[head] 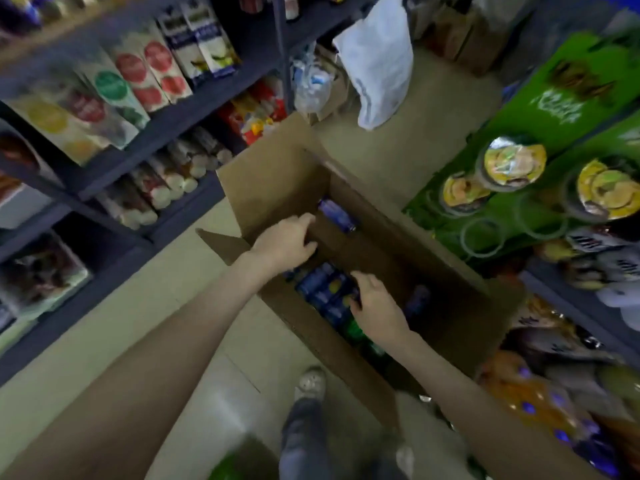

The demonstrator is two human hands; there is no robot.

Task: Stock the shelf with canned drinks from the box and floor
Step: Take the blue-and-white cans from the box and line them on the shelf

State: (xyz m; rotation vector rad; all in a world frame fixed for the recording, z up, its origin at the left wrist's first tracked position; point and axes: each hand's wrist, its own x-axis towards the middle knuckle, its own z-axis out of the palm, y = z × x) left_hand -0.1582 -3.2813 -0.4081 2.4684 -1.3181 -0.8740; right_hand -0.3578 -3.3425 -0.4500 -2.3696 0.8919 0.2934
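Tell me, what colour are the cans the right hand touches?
The cans are dark blue, head view.

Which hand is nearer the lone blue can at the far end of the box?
Left. The left hand reaches just beside the lone blue can, fingertips short of it; the right hand is farther back, on the cluster of blue cans nearer the person.
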